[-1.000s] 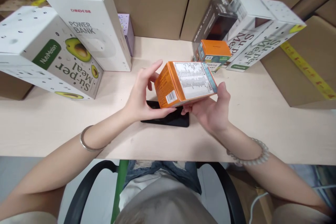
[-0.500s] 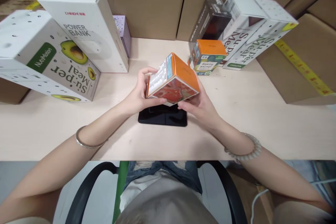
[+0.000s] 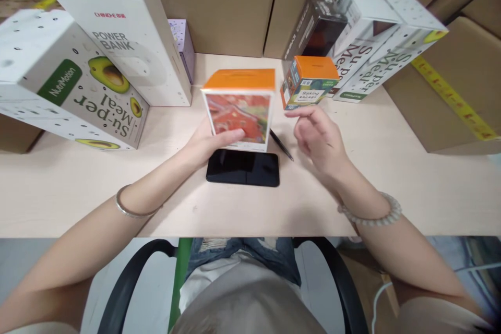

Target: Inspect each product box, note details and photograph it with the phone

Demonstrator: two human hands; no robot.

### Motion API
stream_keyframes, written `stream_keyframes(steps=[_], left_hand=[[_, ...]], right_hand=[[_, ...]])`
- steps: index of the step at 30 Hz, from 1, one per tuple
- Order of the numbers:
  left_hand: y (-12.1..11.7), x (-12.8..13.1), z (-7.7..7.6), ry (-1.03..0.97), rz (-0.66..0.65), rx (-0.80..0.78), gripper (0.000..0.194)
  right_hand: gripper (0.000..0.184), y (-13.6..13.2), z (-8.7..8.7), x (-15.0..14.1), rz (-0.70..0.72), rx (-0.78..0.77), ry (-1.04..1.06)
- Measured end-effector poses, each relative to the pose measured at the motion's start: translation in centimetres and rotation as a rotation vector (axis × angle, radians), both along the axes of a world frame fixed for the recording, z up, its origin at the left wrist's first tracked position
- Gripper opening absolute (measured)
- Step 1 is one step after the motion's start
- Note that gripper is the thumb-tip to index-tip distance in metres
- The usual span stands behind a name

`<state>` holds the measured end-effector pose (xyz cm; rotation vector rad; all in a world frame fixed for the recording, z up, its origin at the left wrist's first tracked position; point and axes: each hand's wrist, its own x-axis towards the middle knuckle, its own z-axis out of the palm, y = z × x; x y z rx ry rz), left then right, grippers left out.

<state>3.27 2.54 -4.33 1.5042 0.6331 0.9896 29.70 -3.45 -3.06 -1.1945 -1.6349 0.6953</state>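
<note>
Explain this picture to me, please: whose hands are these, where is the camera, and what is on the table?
There is no robot here: a person works bare-handed, and the camera is worn on their head, looking forward and down. The left hand holds an orange-topped box above the table. The right hand holds nothing; its index finger is extended near a smaller orange box. A dark, phone-like device lies flat, with a pen beside it. Farther left stand a power bank box and an avocado-printed box; farther right, two white boxes.
</note>
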Motion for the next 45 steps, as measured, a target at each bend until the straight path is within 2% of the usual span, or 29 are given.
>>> stream_keyframes(steps=[3,6,9,14,16,18,22,24,26,28,31,33,35,39,43,45], left_hand=[[0.5,-0.4,0.3,-0.152,0.007,-0.26,0.065],[1.1,-0.8,0.7,-0.178,0.021,-0.336,0.066],[1.2,-0.6,1.0,-0.199,0.042,-0.356,0.063],[0.7,0.0,1.2,-0.217,0.082,-0.368,0.052],[0.6,0.2,1.2,-0.242,0.086,-0.377,0.048],[0.4,0.3,1.1,-0.273,0.093,-0.37,0.046],[0.3,0.2,0.9,-0.277,0.058,-0.353,0.045],[0.4,0.0,0.7,-0.243,0.008,-0.329,0.053],[0.5,-0.1,0.4,-0.155,-0.038,-0.228,0.06],[0.8,-0.2,-0.1,-0.023,-0.035,-0.049,0.065],[1.3,-0.4,-1.3,0.142,0.096,0.233,0.075],[1.7,-0.5,-2.1,0.201,0.192,0.405,0.084],[2.0,-0.7,-2.6,0.256,0.215,0.565,0.091],[2.4,-0.7,-3.0,0.307,0.151,0.779,0.093],[2.5,-0.2,-3.1,0.223,0.126,0.991,0.108],[2.3,-0.1,-2.8,0.193,0.12,1.078,0.1]], right_hand=[[0.045,0.3,1.1,0.1,-0.212,-0.198,-0.4],[0.046,0.4,1.5,-0.4,-0.222,-0.401,-0.743],[0.044,0.5,1.5,-0.9,-0.156,-0.462,-0.883],[0.033,0.4,1.9,-0.7,-0.074,-0.455,-0.949],[0.03,0.4,1.9,-0.4,-0.062,-0.47,-0.915],[0.027,0.5,1.5,-0.1,-0.052,-0.483,-0.776],[0.018,0.8,0.7,0.1,-0.039,-0.53,-0.135],[0.02,0.9,0.7,0.1,-0.031,-0.528,0.172],[0.032,1.1,1.0,0.0,-0.022,-0.457,0.351],[0.044,1.1,1.3,-0.2,-0.051,-0.312,0.416],[0.053,0.8,1.6,-0.7,-0.066,-0.143,0.417],[0.052,0.1,1.7,-1.3,-0.043,-0.084,0.411],[0.049,-0.7,1.8,-1.8,-0.04,-0.016,0.408],[0.039,-2.5,1.8,-2.7,-0.028,0.04,0.371],[0.028,-3.3,1.5,-2.9,0.011,0.011,0.326],[0.026,-3.4,1.3,-2.9,0.024,0.025,0.323]])
